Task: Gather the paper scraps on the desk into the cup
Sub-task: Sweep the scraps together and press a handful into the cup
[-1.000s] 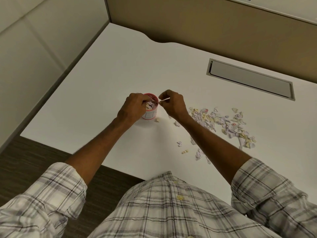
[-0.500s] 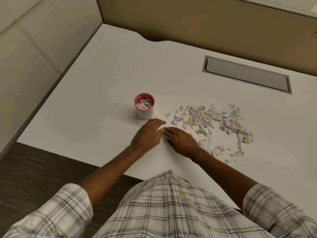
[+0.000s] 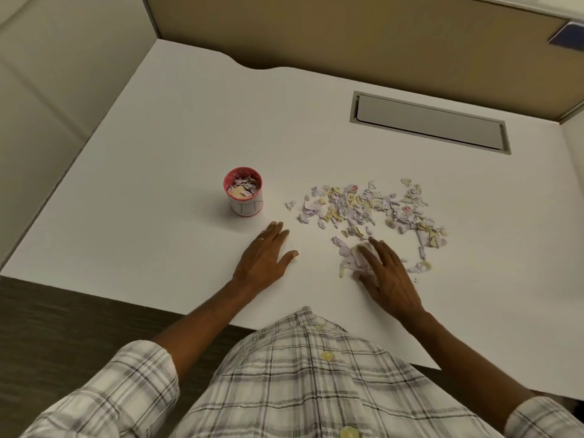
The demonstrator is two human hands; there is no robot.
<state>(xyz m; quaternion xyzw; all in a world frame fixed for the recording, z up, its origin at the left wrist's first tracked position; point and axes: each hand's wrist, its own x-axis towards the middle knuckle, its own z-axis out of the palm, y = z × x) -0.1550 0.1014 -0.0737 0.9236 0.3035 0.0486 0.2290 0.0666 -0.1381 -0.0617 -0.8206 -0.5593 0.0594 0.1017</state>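
Right hand [image 3: 388, 276] has slid rightward onto the paper scraps [image 3: 363, 203].

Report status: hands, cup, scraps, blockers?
Left hand flat on desk, empty. Right hand flat on near paper scraps. Cup upright, part-filled; most scraps loose to its right. No blocker seen between.

A: How are the scraps laid out?
B: The small torn lilac, yellow and white paper scraps [image 3: 363, 203] are scattered flat on the white desk [image 3: 158, 153] in a loose patch, with stragglers trailed toward five o'clock.
A: And the cup?
B: The small round white paper cup with a pink-red rim [image 3: 245, 202] is stood upright at nine o'clock of the patch, apart from it, and is partly filled with such scraps.
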